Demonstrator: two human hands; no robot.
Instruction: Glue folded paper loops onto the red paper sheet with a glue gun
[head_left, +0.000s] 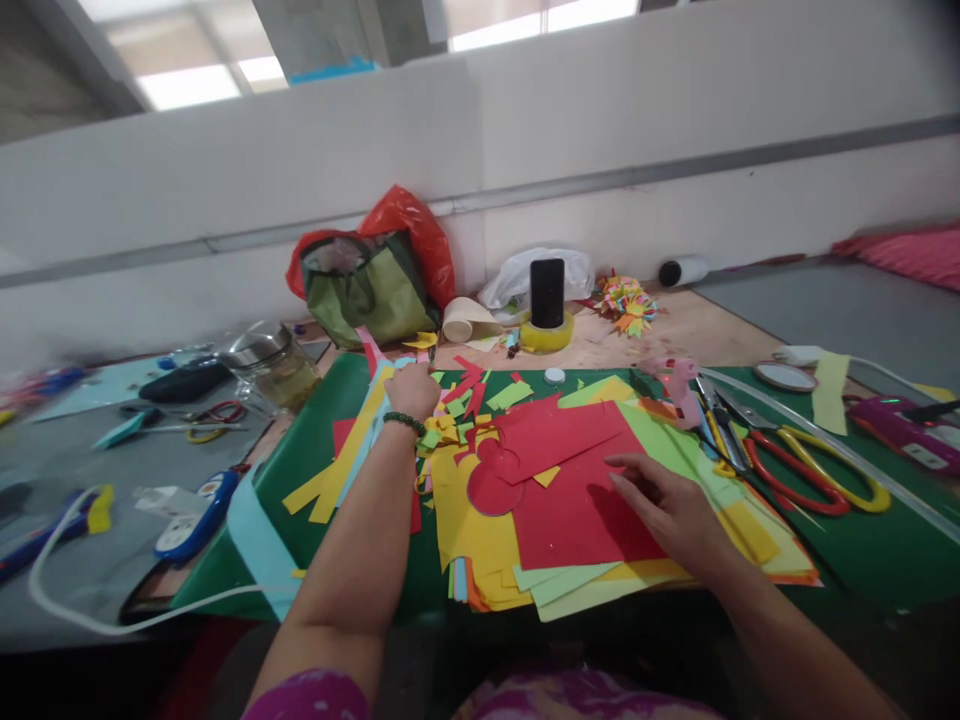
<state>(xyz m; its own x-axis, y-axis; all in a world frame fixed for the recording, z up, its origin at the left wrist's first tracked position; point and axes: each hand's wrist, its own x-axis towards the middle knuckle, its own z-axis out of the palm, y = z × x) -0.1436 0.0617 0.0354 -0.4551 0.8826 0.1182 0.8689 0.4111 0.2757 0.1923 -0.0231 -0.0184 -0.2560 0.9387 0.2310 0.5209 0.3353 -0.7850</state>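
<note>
My left hand point(414, 390), with a dark beaded bracelet on the wrist, reaches to the far edge of the green mat point(300, 450). Its fingers are bent together over the ends of yellow and light-blue paper strips point(358, 435); what they pinch, if anything, is hidden. Over a red paper sheet point(577, 520), my right hand point(667, 505) hovers with fingers loosely apart and holds nothing. A red paper cutout of joined circles point(493, 482) lies left of that sheet, on yellow paper. Small green, red and yellow scraps point(450, 425) are heaped beside my left hand.
Large red- and yellow-handled scissors point(806, 465) and a pink glue gun point(681, 390) lie at the right. A phone point(547, 293) stands upright in a yellow tape roll point(546, 334) at the back. A glass jar point(270, 365) and a green bag point(367, 295) stand left.
</note>
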